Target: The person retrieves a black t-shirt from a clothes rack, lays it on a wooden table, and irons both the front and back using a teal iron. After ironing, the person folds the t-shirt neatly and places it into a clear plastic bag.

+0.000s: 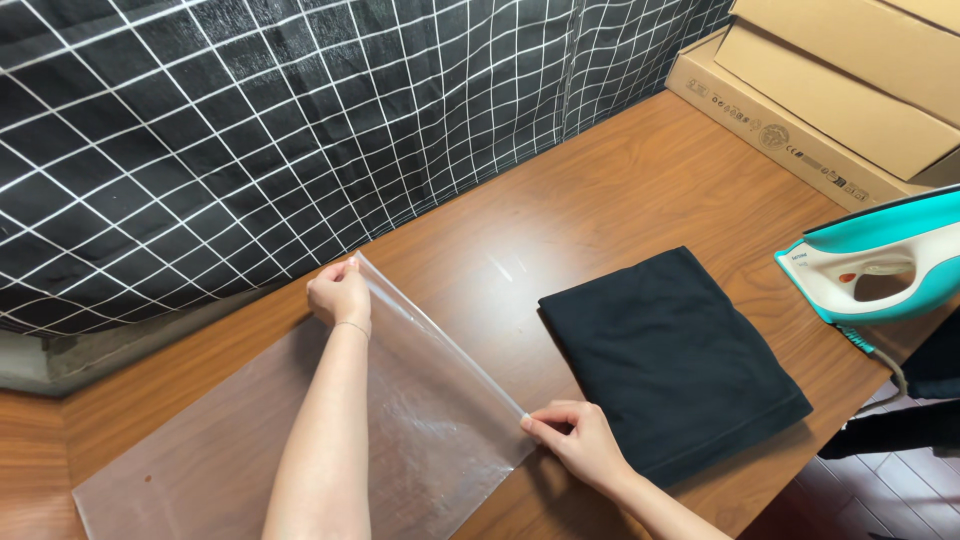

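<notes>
Garment [675, 362] folded, lying outside bag | left hand [340, 292], right hand [578, 440] pinch clear bag [400, 420] mouth corners | bagging undone

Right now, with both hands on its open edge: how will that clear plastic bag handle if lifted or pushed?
The clear plastic bag probably flops: its edge sags between the left hand and the right hand. Likely very light, since it is thin film you can see the wooden table through. Its glossy surface suggests it would slide easily when pushed.
</notes>
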